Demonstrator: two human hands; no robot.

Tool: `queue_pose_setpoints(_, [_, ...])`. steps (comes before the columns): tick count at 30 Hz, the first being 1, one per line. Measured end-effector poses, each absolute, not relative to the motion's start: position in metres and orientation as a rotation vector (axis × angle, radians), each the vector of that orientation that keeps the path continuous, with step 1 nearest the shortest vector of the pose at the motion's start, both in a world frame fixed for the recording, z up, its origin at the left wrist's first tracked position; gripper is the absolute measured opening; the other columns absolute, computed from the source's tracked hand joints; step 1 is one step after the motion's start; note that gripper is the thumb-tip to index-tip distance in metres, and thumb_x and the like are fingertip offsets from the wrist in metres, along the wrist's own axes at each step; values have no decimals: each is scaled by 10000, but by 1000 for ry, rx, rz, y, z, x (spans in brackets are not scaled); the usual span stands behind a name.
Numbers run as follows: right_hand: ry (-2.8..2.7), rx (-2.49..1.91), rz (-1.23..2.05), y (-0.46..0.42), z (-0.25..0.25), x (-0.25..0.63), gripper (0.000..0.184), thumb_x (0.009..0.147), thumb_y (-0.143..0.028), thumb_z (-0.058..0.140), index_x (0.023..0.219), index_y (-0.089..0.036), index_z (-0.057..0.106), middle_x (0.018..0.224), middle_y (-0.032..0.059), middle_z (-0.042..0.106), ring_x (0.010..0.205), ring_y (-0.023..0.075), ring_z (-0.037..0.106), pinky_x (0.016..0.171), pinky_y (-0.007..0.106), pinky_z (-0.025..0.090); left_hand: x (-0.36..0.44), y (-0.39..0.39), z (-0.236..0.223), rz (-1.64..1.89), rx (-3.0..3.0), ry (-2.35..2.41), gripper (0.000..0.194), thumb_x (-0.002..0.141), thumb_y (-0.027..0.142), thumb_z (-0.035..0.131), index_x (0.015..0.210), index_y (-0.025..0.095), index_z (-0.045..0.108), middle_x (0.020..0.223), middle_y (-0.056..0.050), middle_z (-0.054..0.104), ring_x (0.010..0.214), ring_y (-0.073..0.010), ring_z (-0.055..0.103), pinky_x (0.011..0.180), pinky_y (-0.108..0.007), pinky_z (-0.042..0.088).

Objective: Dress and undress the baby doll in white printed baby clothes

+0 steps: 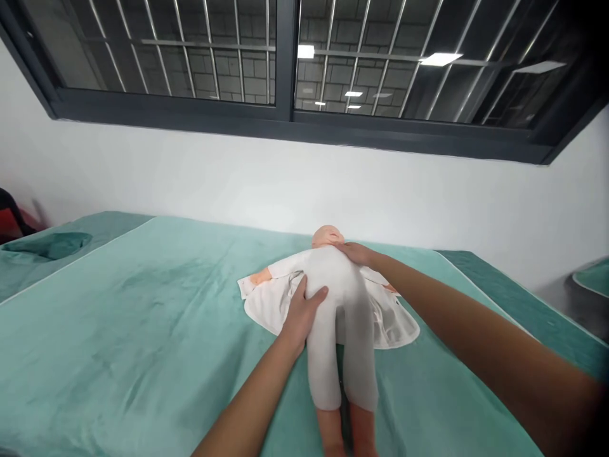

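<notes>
A baby doll (333,285) in a white bodysuit with long legs lies on its back, its head toward the wall and its bare lower legs toward me. Under its torso a white garment (397,324) is spread out, with the doll's arms in its sleeves. My left hand (301,311) grips the doll's side near the hip, thumb on top and some fingers hidden. At the neck and shoulder, my right hand (356,252) holds the doll, its fingertips partly out of sight by the chin.
A green sheet (143,330) covers the bed-like surface. Behind it rises a white wall (214,178) with a dark-framed barred window (285,114). A bunched green cloth (52,244) lies at the far left, near a red and black object (12,219).
</notes>
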State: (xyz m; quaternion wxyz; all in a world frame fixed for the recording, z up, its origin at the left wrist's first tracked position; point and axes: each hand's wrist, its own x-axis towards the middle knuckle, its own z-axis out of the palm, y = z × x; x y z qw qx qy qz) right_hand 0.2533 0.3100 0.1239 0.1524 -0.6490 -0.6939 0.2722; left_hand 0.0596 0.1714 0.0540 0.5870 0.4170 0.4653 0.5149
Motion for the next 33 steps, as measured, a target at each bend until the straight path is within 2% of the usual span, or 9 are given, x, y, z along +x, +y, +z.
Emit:
queue_pose_setpoints(5, [-2069,-1982,424,303,128,253,575,926,-614,366,1109,-141,636,1188,194,645,1114,352,576,917,435,410,47,169,40,1106,1039,1022,792,834,559,609,1509,272,308,1554,-28,357,1396,-236,390,1127,-323,364])
queue_pose_setpoints(10, [-2397,-1767,41,292,133,200,399,973,-446,309,1121,-194,581,1230,143,613,1078,291,580,839,375,433,43,168,38,1107,1104,1083,728,855,568,572,1493,302,343,1564,-8,334,1446,-236,299,1167,-353,302])
queue_pose_setpoints(13, [-2551,-1666,48,299,124,158,375,957,-399,366,1203,-176,540,1287,161,579,1137,313,547,862,401,426,40,162,36,1113,1193,1151,645,879,560,533,1457,301,412,1561,-13,339,1452,-250,282,1184,-384,266])
queue_pose_setpoints(15, [-2638,-1620,152,307,118,138,349,939,-409,415,1163,-193,574,1216,142,628,1059,303,592,826,397,439,37,154,34,1118,1265,1209,587,897,543,510,1427,298,451,1550,-19,365,1447,-244,294,1193,-390,242])
queue_pose_setpoints(18, [-2791,-1505,341,317,116,125,345,896,-528,492,1019,-242,641,1092,78,693,912,261,647,748,355,455,34,145,30,1140,1375,1275,516,919,506,491,1389,294,483,1493,-40,453,1393,-235,386,1170,-400,274])
queue_pose_setpoints(21, [-2851,-1432,390,319,119,130,393,846,-604,544,988,-252,645,1081,65,697,927,269,650,729,340,446,35,142,27,1188,1464,1310,507,932,473,482,1404,292,445,1437,-63,505,1315,-229,470,1117,-402,338])
queue_pose_setpoints(24, [-2831,-1429,356,319,125,147,426,863,-623,501,1029,-250,623,1081,76,691,945,281,644,722,340,432,37,148,26,1193,1557,1371,492,943,454,461,1404,283,429,1404,-73,523,1255,-224,508,1062,-395,385])
queue_pose_setpoints(27, [-2766,-1467,332,321,127,172,483,892,-658,404,1080,-253,588,1090,80,686,919,273,642,692,333,421,32,167,29,1225,1711,1535,392,945,419,442,1286,250,537,1322,-80,577,1182,-239,542,1004,-393,420])
queue_pose_setpoints(33, [-2606,-1493,282,317,120,206,536,887,-713,341,1028,-252,577,1019,69,696,865,252,636,653,315,387,-1,240,40,941,1850,2036,346,856,333,520,1135,165,636,1240,-160,600,1231,-339,478,1045,-448,339])
